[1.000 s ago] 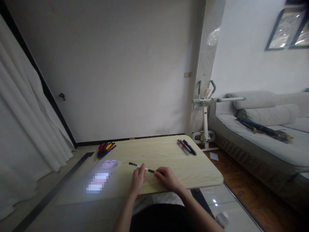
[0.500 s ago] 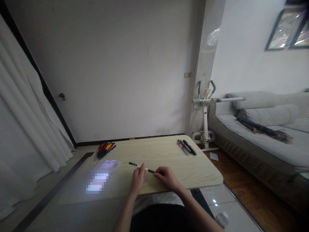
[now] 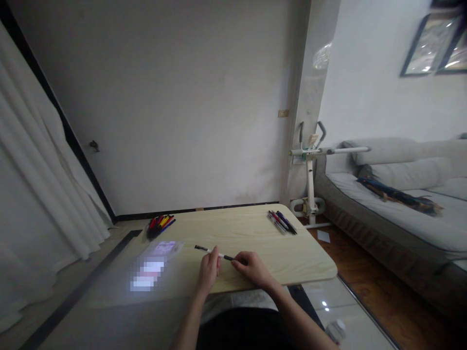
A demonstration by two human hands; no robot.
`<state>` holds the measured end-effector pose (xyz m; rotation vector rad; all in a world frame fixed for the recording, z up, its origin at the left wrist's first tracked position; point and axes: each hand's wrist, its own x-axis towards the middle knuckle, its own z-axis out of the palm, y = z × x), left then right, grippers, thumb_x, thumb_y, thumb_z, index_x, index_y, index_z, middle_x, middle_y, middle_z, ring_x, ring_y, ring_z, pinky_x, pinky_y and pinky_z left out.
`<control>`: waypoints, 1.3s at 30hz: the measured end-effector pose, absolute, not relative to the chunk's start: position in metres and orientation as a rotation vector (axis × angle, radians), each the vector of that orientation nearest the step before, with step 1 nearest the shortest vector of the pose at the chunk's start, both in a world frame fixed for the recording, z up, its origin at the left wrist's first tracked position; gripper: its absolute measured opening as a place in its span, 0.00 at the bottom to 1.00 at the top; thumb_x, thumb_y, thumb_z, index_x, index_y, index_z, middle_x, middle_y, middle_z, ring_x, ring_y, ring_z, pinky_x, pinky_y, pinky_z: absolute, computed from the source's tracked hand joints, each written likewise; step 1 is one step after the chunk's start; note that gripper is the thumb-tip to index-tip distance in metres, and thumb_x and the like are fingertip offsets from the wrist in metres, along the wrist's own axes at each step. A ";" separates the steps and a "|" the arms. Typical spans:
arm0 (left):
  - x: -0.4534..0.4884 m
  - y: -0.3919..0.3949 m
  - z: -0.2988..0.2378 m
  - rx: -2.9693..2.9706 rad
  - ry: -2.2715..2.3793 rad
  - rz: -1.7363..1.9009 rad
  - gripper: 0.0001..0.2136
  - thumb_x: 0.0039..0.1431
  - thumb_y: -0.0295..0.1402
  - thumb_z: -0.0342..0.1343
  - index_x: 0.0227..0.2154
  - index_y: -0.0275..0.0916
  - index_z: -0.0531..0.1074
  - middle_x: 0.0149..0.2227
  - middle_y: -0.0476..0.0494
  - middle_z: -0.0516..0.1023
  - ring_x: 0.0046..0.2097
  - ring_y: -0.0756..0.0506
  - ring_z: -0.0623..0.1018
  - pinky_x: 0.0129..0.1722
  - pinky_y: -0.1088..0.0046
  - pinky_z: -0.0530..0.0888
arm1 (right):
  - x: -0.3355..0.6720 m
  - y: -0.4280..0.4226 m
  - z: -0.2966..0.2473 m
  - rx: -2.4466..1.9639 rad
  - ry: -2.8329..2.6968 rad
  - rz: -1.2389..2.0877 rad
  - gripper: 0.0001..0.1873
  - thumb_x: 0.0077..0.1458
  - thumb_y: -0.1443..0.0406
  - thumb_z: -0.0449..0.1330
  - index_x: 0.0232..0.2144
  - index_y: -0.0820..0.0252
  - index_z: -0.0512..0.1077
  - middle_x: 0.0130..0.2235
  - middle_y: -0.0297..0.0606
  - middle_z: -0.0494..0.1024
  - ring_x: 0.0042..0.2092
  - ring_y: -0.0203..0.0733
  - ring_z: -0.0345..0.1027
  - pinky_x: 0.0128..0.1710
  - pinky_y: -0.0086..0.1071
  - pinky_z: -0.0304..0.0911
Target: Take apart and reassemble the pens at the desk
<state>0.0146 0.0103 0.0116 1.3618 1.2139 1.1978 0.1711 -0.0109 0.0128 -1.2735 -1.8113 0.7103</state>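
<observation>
A black-and-white pen is held between my two hands, low over the front part of the wooden table. My left hand is closed around its middle, thumb on top. At the pen's right end, the fingers of my right hand are pinched together; the very tip is hidden by them. The dark other end points to the left, tilted slightly away from me.
Several colourful pens lie bunched at the table's back left. Another group of pens lies at the back right. A clear plastic pouch is on the left. Beyond stand exercise equipment and a sofa.
</observation>
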 end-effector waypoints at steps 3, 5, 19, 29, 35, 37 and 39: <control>0.014 0.011 0.010 1.352 1.224 1.203 0.25 0.50 0.52 0.42 0.09 0.40 0.54 0.08 0.55 0.52 0.13 0.54 0.57 0.15 0.77 0.55 | 0.171 -0.010 0.012 -1.285 -1.833 0.693 0.12 0.50 0.62 0.53 0.27 0.64 0.74 0.25 0.36 0.74 0.27 0.35 0.64 0.26 0.25 0.55; 0.014 0.012 0.008 1.350 1.227 1.207 0.24 0.50 0.52 0.42 0.09 0.39 0.54 0.08 0.55 0.52 0.13 0.53 0.57 0.15 0.77 0.55 | 0.171 -0.010 0.011 -1.294 -1.839 0.687 0.13 0.50 0.61 0.53 0.27 0.64 0.74 0.24 0.36 0.74 0.26 0.35 0.63 0.25 0.25 0.54; 0.013 0.010 0.011 1.388 1.219 1.192 0.26 0.52 0.52 0.39 0.08 0.39 0.54 0.08 0.53 0.53 0.14 0.53 0.58 0.16 0.77 0.56 | 0.171 -0.011 0.012 -1.240 -1.779 0.846 0.22 0.56 0.57 0.45 0.26 0.65 0.72 0.23 0.35 0.71 0.26 0.33 0.63 0.26 0.24 0.54; 0.013 0.011 0.011 1.353 1.246 1.204 0.25 0.50 0.53 0.41 0.10 0.38 0.56 0.09 0.54 0.54 0.14 0.53 0.58 0.16 0.77 0.55 | 0.171 -0.014 0.017 -1.248 -1.795 0.831 0.22 0.56 0.57 0.44 0.25 0.65 0.71 0.23 0.35 0.71 0.27 0.34 0.63 0.27 0.24 0.55; 0.013 0.009 0.011 1.349 1.236 1.221 0.24 0.50 0.53 0.41 0.11 0.38 0.57 0.09 0.54 0.55 0.14 0.53 0.58 0.16 0.78 0.56 | 0.171 -0.012 0.014 -1.240 -1.821 0.811 0.19 0.56 0.59 0.45 0.26 0.64 0.72 0.24 0.34 0.71 0.27 0.33 0.63 0.27 0.24 0.54; 0.013 0.009 0.012 1.339 1.242 1.222 0.24 0.50 0.53 0.42 0.11 0.38 0.58 0.09 0.54 0.56 0.14 0.53 0.58 0.16 0.78 0.56 | 0.171 -0.012 0.014 -1.245 -1.828 0.805 0.19 0.56 0.59 0.46 0.27 0.64 0.72 0.24 0.33 0.71 0.27 0.33 0.62 0.26 0.24 0.54; 0.013 0.009 0.012 1.317 1.252 1.220 0.24 0.49 0.53 0.42 0.11 0.38 0.58 0.10 0.54 0.56 0.14 0.53 0.59 0.16 0.78 0.56 | 0.171 -0.012 0.015 -1.243 -1.831 0.810 0.19 0.56 0.60 0.46 0.27 0.64 0.72 0.24 0.34 0.71 0.27 0.33 0.62 0.26 0.24 0.54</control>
